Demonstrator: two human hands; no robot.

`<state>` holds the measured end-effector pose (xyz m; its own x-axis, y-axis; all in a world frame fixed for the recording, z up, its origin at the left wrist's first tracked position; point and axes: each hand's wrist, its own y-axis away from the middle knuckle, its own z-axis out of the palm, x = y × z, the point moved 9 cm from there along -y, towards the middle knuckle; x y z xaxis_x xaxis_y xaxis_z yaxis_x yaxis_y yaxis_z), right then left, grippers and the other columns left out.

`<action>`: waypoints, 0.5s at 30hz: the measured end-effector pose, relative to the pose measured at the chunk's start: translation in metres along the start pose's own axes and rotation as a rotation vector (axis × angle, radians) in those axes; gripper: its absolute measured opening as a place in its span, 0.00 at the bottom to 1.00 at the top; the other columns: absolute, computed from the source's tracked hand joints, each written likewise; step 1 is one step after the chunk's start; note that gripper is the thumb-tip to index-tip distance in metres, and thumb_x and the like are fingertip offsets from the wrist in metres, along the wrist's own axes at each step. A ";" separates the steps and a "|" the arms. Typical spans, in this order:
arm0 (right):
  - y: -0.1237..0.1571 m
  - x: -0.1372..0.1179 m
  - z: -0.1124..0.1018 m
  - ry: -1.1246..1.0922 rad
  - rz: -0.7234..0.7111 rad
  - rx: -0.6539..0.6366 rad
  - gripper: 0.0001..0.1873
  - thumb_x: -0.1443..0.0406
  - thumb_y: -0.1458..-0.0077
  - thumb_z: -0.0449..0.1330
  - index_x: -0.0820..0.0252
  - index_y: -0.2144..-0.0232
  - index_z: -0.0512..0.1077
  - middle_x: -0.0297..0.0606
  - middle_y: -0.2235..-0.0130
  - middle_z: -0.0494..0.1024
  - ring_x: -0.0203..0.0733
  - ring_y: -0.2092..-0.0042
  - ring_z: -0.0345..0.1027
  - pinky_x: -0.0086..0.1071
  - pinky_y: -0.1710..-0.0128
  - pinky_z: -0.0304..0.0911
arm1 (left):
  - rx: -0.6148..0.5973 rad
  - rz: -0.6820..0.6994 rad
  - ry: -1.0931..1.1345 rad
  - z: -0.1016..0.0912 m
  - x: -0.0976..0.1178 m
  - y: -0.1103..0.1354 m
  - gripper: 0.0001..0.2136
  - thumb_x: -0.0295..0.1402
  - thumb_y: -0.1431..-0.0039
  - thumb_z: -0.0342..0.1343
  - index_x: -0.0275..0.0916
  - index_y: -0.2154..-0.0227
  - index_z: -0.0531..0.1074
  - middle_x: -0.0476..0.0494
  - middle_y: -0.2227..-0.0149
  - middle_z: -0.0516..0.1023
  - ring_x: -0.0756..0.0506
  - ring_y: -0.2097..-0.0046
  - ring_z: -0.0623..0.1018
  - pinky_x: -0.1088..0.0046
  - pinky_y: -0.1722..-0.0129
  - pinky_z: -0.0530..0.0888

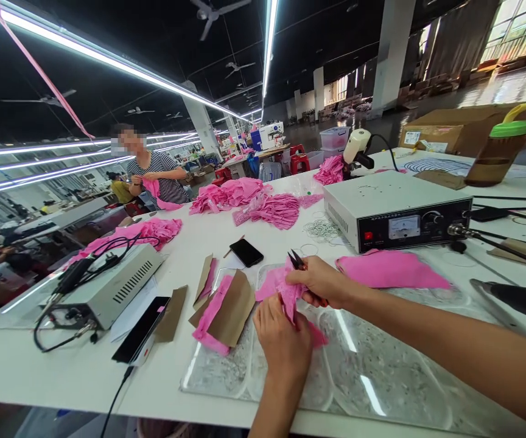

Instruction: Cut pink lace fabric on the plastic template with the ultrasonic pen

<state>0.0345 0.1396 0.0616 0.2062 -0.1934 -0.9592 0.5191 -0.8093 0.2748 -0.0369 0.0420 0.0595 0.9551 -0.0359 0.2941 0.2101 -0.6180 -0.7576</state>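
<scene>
The left fingers (268, 311) pinch pink fabric (270, 285). The right fingers (296, 277) grip it too, holding black-bladed snips (298, 262). Brown cardboard (240, 307) lies near on the bench (167, 380)

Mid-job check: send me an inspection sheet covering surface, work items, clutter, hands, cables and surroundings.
Surface: white table; transparent panel beneath the hands.
Work items: pink fabric, bunched; scissors, blades up.
Clutter: black smartphone, folded brown cardboard, green-lidded bottle.
Hands: left hand grips the pink fabric; right hand holds the scissors and touches the pink fabric.
Cables: bundled black cable on the left metal box; another crosses the front edge.
Surroundings: striped-shirted co-worker holding pink cloth; sewing machine.
</scene>
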 end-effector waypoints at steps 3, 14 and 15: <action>-0.007 -0.010 -0.010 -0.042 -0.031 0.050 0.11 0.70 0.51 0.55 0.58 0.82 0.58 0.28 0.91 0.62 0.29 0.91 0.50 0.21 0.93 0.43 | -0.039 -0.026 0.039 -0.001 -0.019 -0.008 0.14 0.22 0.51 0.47 0.36 0.60 0.67 0.41 0.66 0.73 0.40 0.62 0.74 0.59 0.59 0.70; -0.070 -0.015 -0.059 -0.032 -0.029 0.232 0.16 0.62 0.40 0.55 0.60 0.77 0.58 0.20 0.85 0.56 0.25 0.87 0.47 0.19 0.88 0.44 | -0.230 -0.006 -0.037 0.028 -0.071 -0.087 0.21 0.16 0.48 0.46 0.41 0.56 0.74 0.43 0.59 0.75 0.43 0.56 0.74 0.56 0.48 0.65; -0.072 -0.007 -0.061 -0.003 -0.019 0.231 0.16 0.62 0.39 0.53 0.60 0.77 0.57 0.20 0.85 0.56 0.25 0.87 0.47 0.19 0.88 0.44 | -0.249 0.023 -0.043 0.034 -0.070 -0.086 0.21 0.16 0.49 0.46 0.41 0.56 0.74 0.42 0.58 0.75 0.43 0.55 0.73 0.53 0.45 0.63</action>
<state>0.0461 0.2332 0.0525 0.1960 -0.1784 -0.9642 0.3192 -0.9181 0.2348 -0.1149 0.1239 0.0842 0.9683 -0.0220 0.2489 0.1349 -0.7923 -0.5950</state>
